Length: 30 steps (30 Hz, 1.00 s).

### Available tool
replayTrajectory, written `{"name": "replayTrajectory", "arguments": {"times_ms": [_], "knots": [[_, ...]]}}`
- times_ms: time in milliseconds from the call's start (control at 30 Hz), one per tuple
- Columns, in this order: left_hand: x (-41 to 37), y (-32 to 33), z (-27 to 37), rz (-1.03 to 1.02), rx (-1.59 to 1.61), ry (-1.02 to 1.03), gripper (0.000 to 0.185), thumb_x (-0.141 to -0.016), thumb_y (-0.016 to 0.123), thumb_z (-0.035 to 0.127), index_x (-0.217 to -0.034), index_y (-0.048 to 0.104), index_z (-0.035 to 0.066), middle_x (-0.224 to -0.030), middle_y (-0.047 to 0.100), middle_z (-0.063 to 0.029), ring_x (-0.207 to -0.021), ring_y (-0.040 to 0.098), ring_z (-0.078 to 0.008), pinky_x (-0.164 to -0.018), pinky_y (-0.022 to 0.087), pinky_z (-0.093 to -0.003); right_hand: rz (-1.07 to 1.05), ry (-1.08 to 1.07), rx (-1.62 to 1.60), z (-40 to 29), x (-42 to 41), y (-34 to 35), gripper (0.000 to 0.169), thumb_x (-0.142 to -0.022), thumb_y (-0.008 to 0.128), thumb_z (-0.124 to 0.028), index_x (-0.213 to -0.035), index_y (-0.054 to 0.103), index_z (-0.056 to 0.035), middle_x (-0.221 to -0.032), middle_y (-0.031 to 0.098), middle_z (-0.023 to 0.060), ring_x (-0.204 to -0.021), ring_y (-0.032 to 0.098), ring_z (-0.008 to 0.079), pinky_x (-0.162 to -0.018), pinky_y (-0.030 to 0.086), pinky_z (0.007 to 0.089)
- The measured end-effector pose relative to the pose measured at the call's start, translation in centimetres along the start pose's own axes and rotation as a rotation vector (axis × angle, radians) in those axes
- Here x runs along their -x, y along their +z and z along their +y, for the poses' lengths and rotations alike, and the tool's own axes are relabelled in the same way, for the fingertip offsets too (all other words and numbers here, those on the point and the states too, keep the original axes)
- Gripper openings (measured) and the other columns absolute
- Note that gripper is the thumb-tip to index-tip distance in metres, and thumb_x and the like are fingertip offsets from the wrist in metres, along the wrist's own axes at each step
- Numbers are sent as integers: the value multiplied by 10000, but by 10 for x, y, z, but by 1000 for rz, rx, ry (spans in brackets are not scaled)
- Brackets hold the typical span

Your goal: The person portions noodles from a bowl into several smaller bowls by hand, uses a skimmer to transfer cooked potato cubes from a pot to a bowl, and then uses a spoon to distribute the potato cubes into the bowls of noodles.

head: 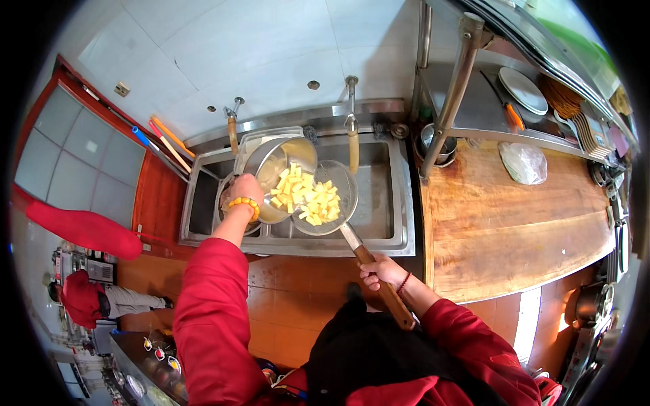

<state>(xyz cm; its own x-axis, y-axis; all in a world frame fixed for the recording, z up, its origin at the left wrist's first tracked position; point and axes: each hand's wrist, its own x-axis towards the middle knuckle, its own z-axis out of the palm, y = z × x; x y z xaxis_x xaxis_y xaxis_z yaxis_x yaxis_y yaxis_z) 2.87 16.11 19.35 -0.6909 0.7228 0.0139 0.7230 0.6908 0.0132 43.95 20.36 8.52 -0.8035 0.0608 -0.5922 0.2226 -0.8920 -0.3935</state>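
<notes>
With my left hand (pixel 247 192) I grip the near left rim of a round metal bowl (pixel 261 155), tilted to the right over the steel double sink (pixel 373 213). Pale yellow chunks of cut food (pixel 287 185) spread from the bowl into a round wire-mesh strainer (pixel 348 195), where several more chunks lie. My right hand (pixel 381 272) is closed around the strainer's long wooden handle (pixel 393 304). The strainer is held over the sink's right basin, partly beneath the bowl's lip. Behind my left hand a further round vessel (pixel 222 203) is mostly hidden.
Two taps (pixel 351 119) rise along the sink's back edge. A wooden worktop (pixel 513 228) adjoins on the right, with a plastic bag (pixel 524 162) on it. Above stands a steel shelf (pixel 452 96) holding plates (pixel 523 90). Another person (pixel 84 299) stands at far left.
</notes>
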Motion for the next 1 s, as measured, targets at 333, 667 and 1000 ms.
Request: {"name": "replayTrajectory", "arguments": {"times_ms": [333, 667, 1000], "knots": [[44, -32, 47, 194, -117, 112, 469, -862, 544, -1, -1278, 446, -195, -856, 703, -291, -820, 714, -419, -746, 590, -463, -76, 4, -12, -5, 15, -27, 155, -982, 566, -30, -1045, 433, -79, -785, 489, 47, -520, 414, 81, -433, 369, 257], [94, -55, 55, 391, -83, 167, 598, -901, 535, 40, -1431, 333, -150, -999, 676, -309, -839, 689, -433, -755, 562, -482, -128, -3, -27, -7, 27, -26, 149, -975, 574, -27, -1034, 450, -84, -757, 479, 19, -521, 406, 67, -437, 357, 245], [99, -54, 36, 439, -24, 160, 647, -883, 574, 40, -1466, 323, -87, -1145, 645, -283, -896, 680, -451, -759, 561, -501, -150, -25, 25, -19, 26, -18, 184, -995, 553, -45, -1153, 458, -60, -759, 492, 20, -511, 400, 65, -436, 349, 235]]}}
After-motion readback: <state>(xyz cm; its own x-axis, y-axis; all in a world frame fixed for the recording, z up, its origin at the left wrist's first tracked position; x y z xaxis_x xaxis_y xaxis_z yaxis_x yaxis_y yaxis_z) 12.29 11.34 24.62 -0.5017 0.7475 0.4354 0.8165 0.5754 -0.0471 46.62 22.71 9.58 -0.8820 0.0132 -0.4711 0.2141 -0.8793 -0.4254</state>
